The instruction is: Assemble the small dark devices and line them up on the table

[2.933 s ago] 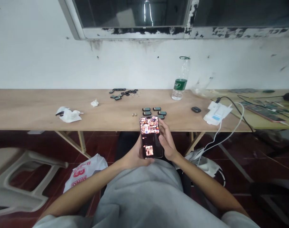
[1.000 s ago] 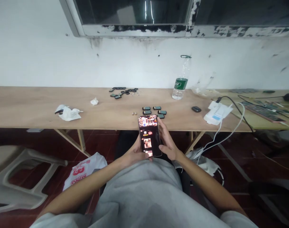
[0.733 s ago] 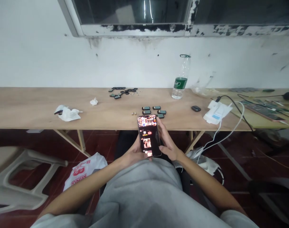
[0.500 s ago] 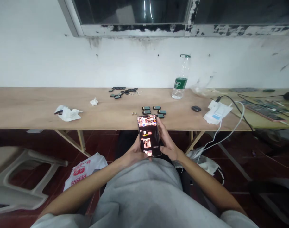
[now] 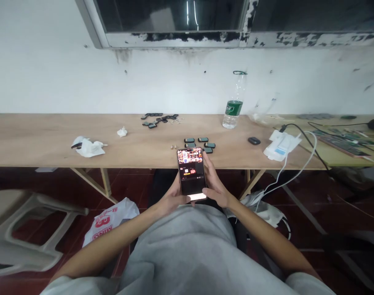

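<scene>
A lit phone (image 5: 191,173) stands upright in front of my chest, below the front edge of the wooden table (image 5: 45,141). My left hand (image 5: 172,198) wraps the phone's lower left side from behind, closed on it. My right hand (image 5: 216,183) grips its right edge, with the fingers curled round and the thumb beside the screen. Just beyond the phone, several small dark rectangular parts (image 5: 202,143) lie on the table.
A second cluster of dark parts (image 5: 158,119) lies farther back. Crumpled tissues (image 5: 87,146) lie at left. A water bottle (image 5: 233,105), a small black item (image 5: 254,141), a white pack with cables (image 5: 280,146) and circuit boards (image 5: 343,144) sit at right. A plastic chair (image 5: 23,231) and a bag (image 5: 108,221) are on the floor.
The phone's screen content has scrolled; the lower part is now dark with a bright strip at the bottom. The phone and both hands shifted slightly left; my grip is unchanged.
</scene>
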The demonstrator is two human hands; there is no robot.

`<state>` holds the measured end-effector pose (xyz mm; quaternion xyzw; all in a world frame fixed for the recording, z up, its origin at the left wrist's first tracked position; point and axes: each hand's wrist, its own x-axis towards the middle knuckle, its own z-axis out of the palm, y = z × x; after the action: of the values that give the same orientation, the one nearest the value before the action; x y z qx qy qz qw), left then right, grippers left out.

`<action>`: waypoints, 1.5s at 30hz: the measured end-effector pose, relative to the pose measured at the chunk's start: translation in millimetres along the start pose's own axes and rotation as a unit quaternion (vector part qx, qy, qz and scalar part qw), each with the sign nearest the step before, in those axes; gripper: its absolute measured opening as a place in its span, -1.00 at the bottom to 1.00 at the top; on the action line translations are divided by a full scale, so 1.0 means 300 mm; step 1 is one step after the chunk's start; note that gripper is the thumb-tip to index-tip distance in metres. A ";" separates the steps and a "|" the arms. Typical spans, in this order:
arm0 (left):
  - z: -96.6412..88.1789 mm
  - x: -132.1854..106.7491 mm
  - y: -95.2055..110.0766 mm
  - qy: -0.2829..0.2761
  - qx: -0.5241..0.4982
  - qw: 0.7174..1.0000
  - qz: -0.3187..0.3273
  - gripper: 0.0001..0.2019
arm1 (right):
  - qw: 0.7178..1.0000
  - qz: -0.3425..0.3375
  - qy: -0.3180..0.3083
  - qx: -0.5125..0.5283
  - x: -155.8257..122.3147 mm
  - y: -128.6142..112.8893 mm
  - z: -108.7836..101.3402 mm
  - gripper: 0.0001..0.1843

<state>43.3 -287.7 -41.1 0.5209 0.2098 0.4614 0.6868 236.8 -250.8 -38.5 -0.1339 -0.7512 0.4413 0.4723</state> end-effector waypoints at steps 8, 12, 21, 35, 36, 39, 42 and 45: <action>0.000 0.006 0.008 0.019 -0.008 1.000 0.006 -0.02 | 1.000 0.024 -0.012 -0.012 -0.006 0.013 0.022 0.18; 0.002 0.008 0.010 0.015 -0.020 1.000 0.006 -0.06 | 0.999 0.026 -0.004 -0.045 -0.006 0.015 0.021 0.14; -0.007 0.004 0.003 0.028 -0.040 0.999 -0.014 -0.15 | 0.999 0.033 -0.015 0.021 -0.011 0.028 0.011 0.11; -0.001 0.003 0.010 0.045 -0.055 0.997 -0.032 -0.22 | 0.998 0.049 0.028 -0.038 -0.002 0.006 0.058 0.12; -0.001 0.004 0.010 0.047 -0.059 0.997 -0.035 -0.25 | 0.998 0.050 0.026 -0.040 -0.002 0.006 0.056 0.10; -0.002 0.003 0.008 0.051 -0.066 0.996 -0.036 -0.29 | 0.997 0.049 0.021 -0.047 -0.006 0.005 0.046 0.09; -0.002 0.002 0.007 0.063 -0.058 0.996 -0.030 -0.31 | 0.998 0.050 0.008 -0.034 -0.011 0.009 0.039 0.11; -0.004 0.003 0.005 0.057 -0.038 0.997 -0.022 -0.26 | 0.998 0.061 -0.004 -0.019 -0.013 0.013 0.035 0.12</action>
<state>42.2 -286.2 -39.9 0.4625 0.2419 0.4829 0.7031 229.4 -256.6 -45.6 -0.1867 -0.7516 0.4554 0.4392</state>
